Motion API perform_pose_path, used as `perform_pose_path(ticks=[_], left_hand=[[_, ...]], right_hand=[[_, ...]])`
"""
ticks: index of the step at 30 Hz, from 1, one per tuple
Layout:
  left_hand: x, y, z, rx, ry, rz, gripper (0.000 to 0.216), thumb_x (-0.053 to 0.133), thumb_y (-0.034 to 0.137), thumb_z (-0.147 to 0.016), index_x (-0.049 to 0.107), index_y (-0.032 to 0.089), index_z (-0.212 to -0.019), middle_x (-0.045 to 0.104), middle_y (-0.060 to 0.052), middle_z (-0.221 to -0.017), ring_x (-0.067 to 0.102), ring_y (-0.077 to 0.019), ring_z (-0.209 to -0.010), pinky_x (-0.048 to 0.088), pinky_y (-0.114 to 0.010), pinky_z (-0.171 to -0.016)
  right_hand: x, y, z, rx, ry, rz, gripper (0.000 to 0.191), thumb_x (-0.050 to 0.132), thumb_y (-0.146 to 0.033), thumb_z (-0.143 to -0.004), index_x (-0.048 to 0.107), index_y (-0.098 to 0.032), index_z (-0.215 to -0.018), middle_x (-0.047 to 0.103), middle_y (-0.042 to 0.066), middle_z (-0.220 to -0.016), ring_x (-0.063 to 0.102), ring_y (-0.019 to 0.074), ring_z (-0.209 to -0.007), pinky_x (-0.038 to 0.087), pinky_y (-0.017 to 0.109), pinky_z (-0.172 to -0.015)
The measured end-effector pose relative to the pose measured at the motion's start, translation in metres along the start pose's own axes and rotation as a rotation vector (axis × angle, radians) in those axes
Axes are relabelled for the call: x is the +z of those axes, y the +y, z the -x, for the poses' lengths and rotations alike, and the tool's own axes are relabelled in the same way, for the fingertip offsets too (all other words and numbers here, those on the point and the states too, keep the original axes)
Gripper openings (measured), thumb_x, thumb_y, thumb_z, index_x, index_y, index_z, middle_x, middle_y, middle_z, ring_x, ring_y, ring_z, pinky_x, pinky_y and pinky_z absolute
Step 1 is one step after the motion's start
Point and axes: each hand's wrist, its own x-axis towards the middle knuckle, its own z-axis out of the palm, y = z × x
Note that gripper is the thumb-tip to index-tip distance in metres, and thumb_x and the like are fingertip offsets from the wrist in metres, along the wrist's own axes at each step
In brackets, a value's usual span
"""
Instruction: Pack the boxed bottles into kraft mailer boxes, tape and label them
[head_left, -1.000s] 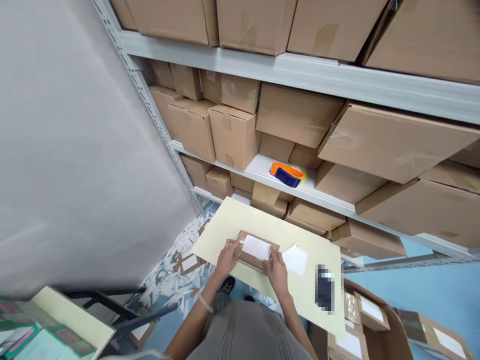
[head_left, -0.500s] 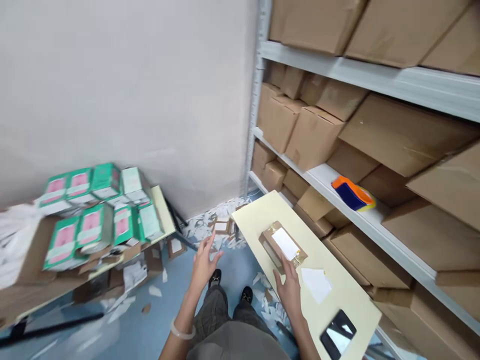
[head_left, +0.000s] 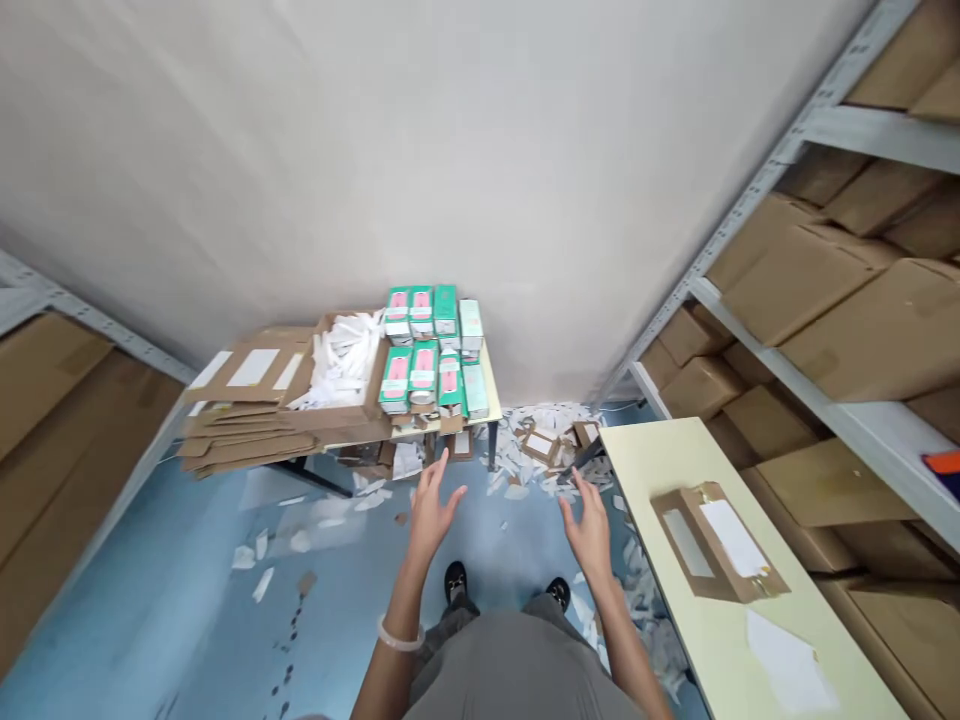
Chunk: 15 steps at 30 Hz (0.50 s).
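Note:
My left hand (head_left: 433, 508) is held out over the floor with thumb and fingers apart, holding nothing. My right hand (head_left: 587, 525) is also empty, its fingers spread, near the left edge of the right-hand table (head_left: 645, 450). On that table lies a taped cardboard box (head_left: 720, 540) with a white label on top. A white sheet of paper (head_left: 787, 665) rests in front of it. Ahead, several green and pink boxes (head_left: 424, 370) stand in rows on another table, beyond my left hand. Beside them is an open carton (head_left: 375, 390) full of white paper strips (head_left: 345, 355).
Flattened cardboard boxes (head_left: 247, 400) are stacked left of the carton. Metal shelving (head_left: 825, 390) with brown boxes runs along the right; more brown boxes (head_left: 67, 400) fill a left rack. Paper scraps (head_left: 525, 450) litter the blue floor (head_left: 352, 600) around the table legs.
My view has swung left, bringing the far table and its green boxes nearer the centre. My right hand has come away from the taped box; both hands are now over the floor.

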Motion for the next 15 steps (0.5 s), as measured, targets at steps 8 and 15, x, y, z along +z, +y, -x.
perform_pose_path(ticks=[8,15], left_hand=[[-0.084,-0.088,0.023,-0.150,0.199,0.041,0.071,0.054,0.050,-0.087,0.035,0.025,-0.151,0.051,-0.016,-0.133,0.050,-0.0315,-0.125,0.043,-0.047,-0.102],[-0.083,-0.087,0.031,-0.141,0.126,0.067,0.072,0.052,0.053,-0.088,0.034,0.025,-0.151,0.051,-0.017,-0.136,0.051,-0.0321,-0.126,0.044,-0.048,-0.102]], right_hand=[[0.084,-0.102,0.004,-0.205,-0.222,-0.055,0.053,0.046,-0.036,-0.095,0.041,-0.025,-0.147,0.059,0.011,-0.129,0.055,0.0275,-0.120,0.046,0.046,-0.100],[0.089,-0.111,-0.003,-0.171,-0.166,-0.062,0.053,0.046,-0.035,-0.095,0.040,-0.025,-0.146,0.057,0.012,-0.131,0.055,0.0277,-0.121,0.046,0.045,-0.100]])
